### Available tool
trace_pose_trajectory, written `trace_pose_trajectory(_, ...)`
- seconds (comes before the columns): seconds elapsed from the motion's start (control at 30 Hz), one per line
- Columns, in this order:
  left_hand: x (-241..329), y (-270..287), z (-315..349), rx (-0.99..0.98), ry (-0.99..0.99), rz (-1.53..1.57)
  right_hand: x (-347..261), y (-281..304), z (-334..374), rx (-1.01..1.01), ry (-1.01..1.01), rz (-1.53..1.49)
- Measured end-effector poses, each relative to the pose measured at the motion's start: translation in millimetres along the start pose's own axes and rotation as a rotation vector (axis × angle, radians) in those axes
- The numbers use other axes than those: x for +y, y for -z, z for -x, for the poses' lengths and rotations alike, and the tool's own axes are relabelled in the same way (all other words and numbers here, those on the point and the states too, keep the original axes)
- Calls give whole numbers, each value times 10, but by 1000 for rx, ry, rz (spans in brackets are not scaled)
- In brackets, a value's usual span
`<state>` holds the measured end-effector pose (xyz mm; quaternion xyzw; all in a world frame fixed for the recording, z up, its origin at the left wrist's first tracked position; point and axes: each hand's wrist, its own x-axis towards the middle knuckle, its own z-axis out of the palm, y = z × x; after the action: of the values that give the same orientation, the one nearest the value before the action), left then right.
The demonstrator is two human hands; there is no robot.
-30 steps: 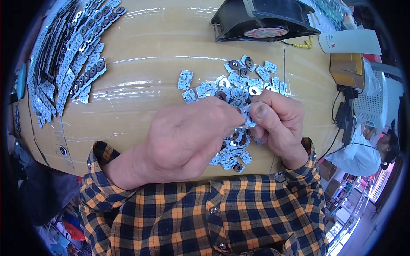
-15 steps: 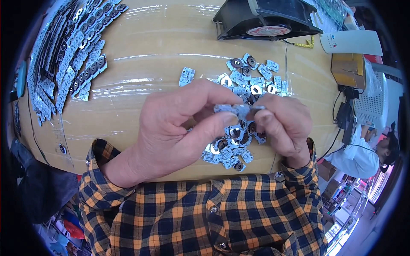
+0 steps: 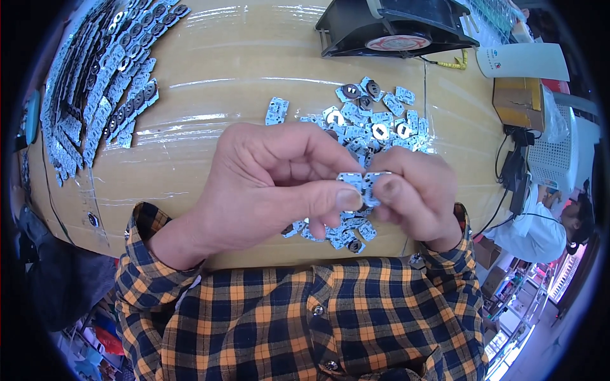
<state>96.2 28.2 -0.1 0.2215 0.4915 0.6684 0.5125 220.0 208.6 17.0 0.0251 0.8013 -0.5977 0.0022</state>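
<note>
Two small light-blue circuit boards meet edge to edge between my hands, just above a loose pile. My left hand [image 3: 270, 187] pinches the left circuit board [image 3: 349, 178] between thumb and fingers. The right circuit board [image 3: 376, 176] is gripped by my right hand [image 3: 419, 193], thumb on top and fingers curled beneath. Whether the two boards are joined I cannot tell. Behind and under the hands lies the pile of circuit boards [image 3: 382, 119], some bearing dark or silvery round parts; my fingers hide its middle. One single board [image 3: 277, 110] lies apart, beyond my left hand.
Long strips of unseparated boards [image 3: 130, 47] are stacked at the far left. A black fan [image 3: 445, 22] stands at the back, with a white tapered container [image 3: 524, 61], a cardboard box [image 3: 513, 101] and a white basket [image 3: 551, 155] to its right. Another person [image 3: 527, 232] sits at the right.
Both hands have come slightly nearer to me. The boards between them have turned, from tilted and blurred to lying flat side by side with their faces up.
</note>
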Motion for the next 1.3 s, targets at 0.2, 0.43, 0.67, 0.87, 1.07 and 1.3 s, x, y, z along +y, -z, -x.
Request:
trace_pose_trajectory(0.2, -49, 34, -48, -72, -42, 129, 106, -20, 47, -28, -279, -768)
trace_pose_trajectory(0.43, -110, 3, -89, 99, -672, -732, 81, -49, 12, 133, -154, -254)
trace_pose_trajectory(0.67, -127, -11, -64, 162, -768, -862, 56, -40, 2, 93, -132, -147)
trace_pose_trajectory(0.87, -160, -10, -86, 208, -854, -895, 73, -58, 6, 114, -145, -179)
trace_pose_trajectory(1.07, -122, 17, -77, 107, -846, -856, 84, -60, 21, 138, -117, -137)
trace_pose_trajectory(1.3, -106, 33, -98, 27, -821, -769, 159, -8, 2, 240, -22, 30)
